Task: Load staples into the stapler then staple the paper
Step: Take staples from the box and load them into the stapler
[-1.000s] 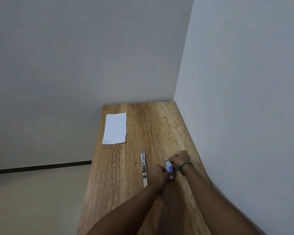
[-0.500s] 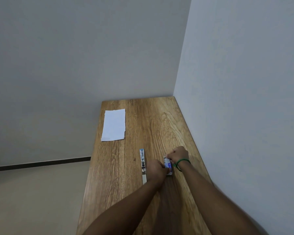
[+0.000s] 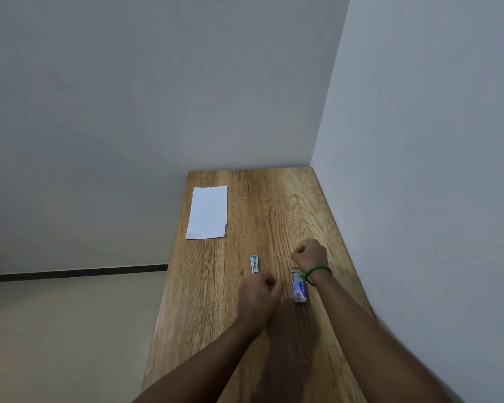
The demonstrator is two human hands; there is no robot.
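A small staple box (image 3: 299, 287), white and blue, lies on the wooden table (image 3: 274, 205) near the right wall. My right hand (image 3: 310, 253) is a closed fist just beyond the box, a green band on its wrist; nothing shows between its fingers. A slim stapler (image 3: 255, 264) lies left of the box, and only its far end is visible. My left hand (image 3: 260, 292), fingers curled shut, covers the stapler's near end; whether it grips the stapler is hidden. A white sheet of paper (image 3: 207, 212) lies flat at the far left of the table.
The table is narrow, with grey walls along its right side and far end. Its left edge drops to a beige floor (image 3: 56, 330).
Both hands have let go of the staple box, which now lies on the table. My left hand slid left over the stapler's near end. My right hand moved away past the box.
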